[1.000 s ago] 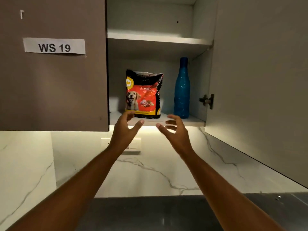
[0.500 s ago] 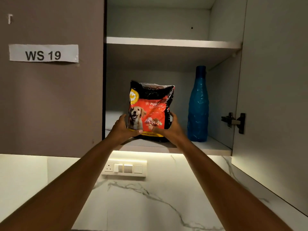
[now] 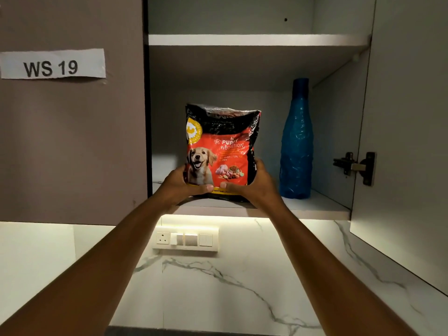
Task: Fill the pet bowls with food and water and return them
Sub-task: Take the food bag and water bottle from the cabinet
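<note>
A paper label (image 3: pixel 52 63) marked "WS 19" is seen upper left; a switch plate (image 3: pixel 185 239) is mounted lower centre.

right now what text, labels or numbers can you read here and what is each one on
"WS 19": paper label on the closed cabinet door.
"PUPPY NUTRITION": front of the pet food bag, which the left hand and right hand grip on the lower shelf.
Smaller print on the bag, the yellow badge and the yellow bottom strip: too small or blurred.
Blue bottle: no readable text.
</note>
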Demonstrator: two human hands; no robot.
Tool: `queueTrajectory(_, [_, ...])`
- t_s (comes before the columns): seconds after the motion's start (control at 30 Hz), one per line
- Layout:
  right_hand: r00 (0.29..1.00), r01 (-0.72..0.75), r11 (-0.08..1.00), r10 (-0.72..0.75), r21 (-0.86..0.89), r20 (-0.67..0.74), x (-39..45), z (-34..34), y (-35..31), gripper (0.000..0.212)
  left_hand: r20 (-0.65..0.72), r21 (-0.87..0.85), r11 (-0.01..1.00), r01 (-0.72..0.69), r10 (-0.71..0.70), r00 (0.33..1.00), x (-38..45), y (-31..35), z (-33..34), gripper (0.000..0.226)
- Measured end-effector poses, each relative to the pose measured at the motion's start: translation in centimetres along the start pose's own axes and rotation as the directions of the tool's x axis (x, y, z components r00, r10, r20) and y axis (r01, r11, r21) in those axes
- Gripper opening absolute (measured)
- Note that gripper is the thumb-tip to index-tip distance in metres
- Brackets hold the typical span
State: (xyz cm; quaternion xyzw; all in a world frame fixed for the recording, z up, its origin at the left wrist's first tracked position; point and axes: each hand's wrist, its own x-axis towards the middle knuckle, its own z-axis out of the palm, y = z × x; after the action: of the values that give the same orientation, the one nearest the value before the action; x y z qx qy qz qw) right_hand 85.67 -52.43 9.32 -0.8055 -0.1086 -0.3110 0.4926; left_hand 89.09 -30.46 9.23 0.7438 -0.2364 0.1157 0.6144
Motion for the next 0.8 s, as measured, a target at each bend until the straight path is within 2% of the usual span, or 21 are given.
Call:
queueTrajectory(0.07, [1.0, -0.002, 1.0, 0.002, -0.018, 0.004, -0.6, -0.3, -0.2, 0.101, -0.018, 0.085, 0.996, -0.013, 0.014, 1.0, -0.6, 0.3, 0.4, 0.055])
queueTrajectory(0.13, [1.0, -0.009, 1.0, 0.01, -0.018, 0.012, -1.5, -0.8, -1.0, 0.102, -0.053, 0.215, 0.976, -0.02, 0.032, 0.998, -1.5, 1.0, 0.5, 0.073])
queueTrajectory(0.2, [1.0, -0.018, 1.0, 0.018, -0.015, 0.005, -2.7, -1.5, -2.1, 0.103, -0.087, 0.261, 0.965, -0.014, 0.038, 0.995, -2.7, 1.7, 0.7, 0.086])
queueTrajectory(0.37, [0.999, -0.035, 0.999, 0.035, 0.006, -0.04, -7.1, -2.3, -4.9, 0.107, -0.098, 0.228, 0.971, -0.068, 0.093, 0.991, -6.9, 3.0, -0.2, 0.082])
queueTrajectory(0.53, [0.997, 0.012, 1.0, -0.014, -0.028, -0.079, -12.3, -2.3, -7.9, 0.097, -0.063, 0.401, 0.907, -0.13, 0.169, 0.984, -11.5, 5.4, -3.0, 0.097])
queueTrajectory(0.63, [0.996, -0.003, 1.0, 0.001, -0.028, -0.092, -16.1, -1.5, -8.6, 0.09, -0.023, 0.429, 0.892, -0.139, 0.164, 0.986, -14.9, 5.4, -4.1, 0.098])
queueTrajectory(0.8, [0.997, -0.077, 0.994, 0.075, -0.076, -0.033, -21.9, 0.0, -8.0, 0.093, -0.016, 0.434, 0.895, -0.103, 0.122, 0.992, -21.2, 1.8, -4.4, 0.091])
